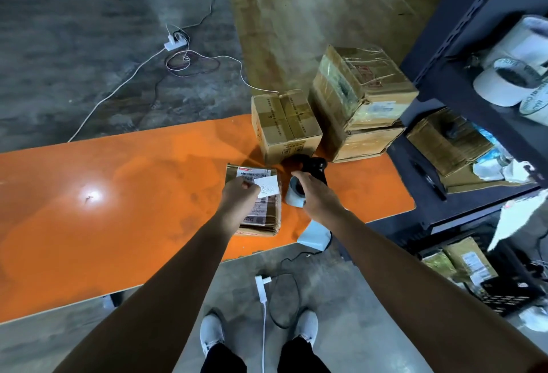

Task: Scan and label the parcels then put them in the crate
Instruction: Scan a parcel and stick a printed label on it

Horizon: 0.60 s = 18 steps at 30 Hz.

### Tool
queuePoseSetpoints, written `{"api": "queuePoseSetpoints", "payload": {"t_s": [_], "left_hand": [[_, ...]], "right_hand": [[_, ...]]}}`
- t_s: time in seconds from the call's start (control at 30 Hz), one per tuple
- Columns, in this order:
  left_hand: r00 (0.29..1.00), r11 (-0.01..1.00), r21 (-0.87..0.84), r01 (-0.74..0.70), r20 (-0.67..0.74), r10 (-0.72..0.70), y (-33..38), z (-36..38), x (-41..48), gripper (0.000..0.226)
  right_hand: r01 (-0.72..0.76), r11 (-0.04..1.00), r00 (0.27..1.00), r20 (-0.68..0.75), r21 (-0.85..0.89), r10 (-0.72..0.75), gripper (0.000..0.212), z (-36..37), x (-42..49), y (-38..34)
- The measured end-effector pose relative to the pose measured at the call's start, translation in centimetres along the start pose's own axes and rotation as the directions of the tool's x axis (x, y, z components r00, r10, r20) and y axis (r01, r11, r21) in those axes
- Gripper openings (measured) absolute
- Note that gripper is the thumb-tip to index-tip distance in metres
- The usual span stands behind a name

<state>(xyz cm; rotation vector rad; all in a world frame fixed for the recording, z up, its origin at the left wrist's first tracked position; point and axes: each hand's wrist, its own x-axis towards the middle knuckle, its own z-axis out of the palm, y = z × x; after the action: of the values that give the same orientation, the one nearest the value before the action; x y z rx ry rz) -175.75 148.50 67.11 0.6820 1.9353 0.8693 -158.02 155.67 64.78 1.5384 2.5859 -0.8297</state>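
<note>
A small white label with handwriting is being pinched between the thumb and curled fingers of the left hand and held over the far end of a flat parcel. The parcel is lying by the desk's near edge, towards the right end, with its printed face turned up and its long axis running from the near edge to the far edge. A black scanner is being gripped by the right hand, whose fingers are wrapped round the handle; the scanner's head is being pointed away, towards the far edge. A grey-and-white device is sitting just below that hand, beside the parcel. A small box and two stacked boxes are being carried at the far right corner. A black crate is standing on the floor, off the desk's right end.
</note>
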Motion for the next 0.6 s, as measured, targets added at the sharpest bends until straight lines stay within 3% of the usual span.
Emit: {"api": "queuePoseSetpoints", "payload": {"t_s": [0.1, 0.2, 0.33, 0.6], "left_hand": [[0.999, 0.999, -0.028, -0.019, 0.033, 0.02, -0.7, -0.7, -0.4, 0.012], [0.994, 0.997, -0.043, -0.064, 0.086, 0.067, -1.0, -1.6, -0.8, 0.009], [0.989, 0.997, -0.037, -0.073, 0.127, 0.077, -1.0, -2.4, -0.5, 0.013], [0.976, 0.996, 0.033, -0.083, 0.203, 0.075, -1.1, -3.4, -1.1, 0.019]], "right_hand": [[0.001, 0.999, 1.0, 0.009, 0.048, -0.002, 0.073, 0.2, -0.3, -0.5], [0.004, 0.997, 0.999, -0.044, 0.082, -0.001, 0.056, 0.3, -0.4, -1.3], [-0.079, 0.943, 0.99, -0.087, 0.324, 0.113, 0.028, 0.1, -0.4, -3.4], [-0.161, 0.887, 0.979, -0.044, 0.432, 0.199, 0.017, 1.1, -1.3, -5.5]]}}
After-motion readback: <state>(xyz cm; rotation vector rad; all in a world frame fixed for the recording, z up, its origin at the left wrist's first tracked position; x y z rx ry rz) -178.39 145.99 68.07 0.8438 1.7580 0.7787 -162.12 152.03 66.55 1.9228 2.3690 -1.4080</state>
